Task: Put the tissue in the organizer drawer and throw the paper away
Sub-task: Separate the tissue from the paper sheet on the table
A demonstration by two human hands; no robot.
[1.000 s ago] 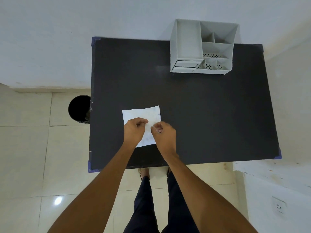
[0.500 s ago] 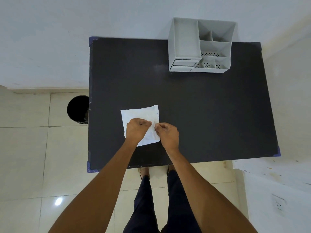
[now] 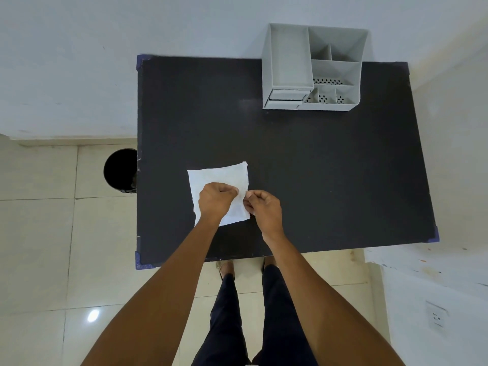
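The black table [image 3: 317, 180] lies bare between the white sheet [image 3: 216, 178] at its near left and the grey organizer [image 3: 287, 62] at its far right edge, so the way across is open. Both hands [image 3: 215, 200] [image 3: 264, 207] sit on the sheet. A black bin [image 3: 120, 169] stands on the floor just off the table's left edge, unblocked

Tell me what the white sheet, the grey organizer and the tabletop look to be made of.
White sheet: thin, soft tissue or paper, matte; its edges ripple and it shows faint creases. Which of the two it is, I cannot tell.
Grey organizer: moulded plastic, matte; thin even walls and punched holes in the small compartments.
Tabletop: dark, smooth board with a dull sheen, perhaps laminate; blue caps cover its corners.
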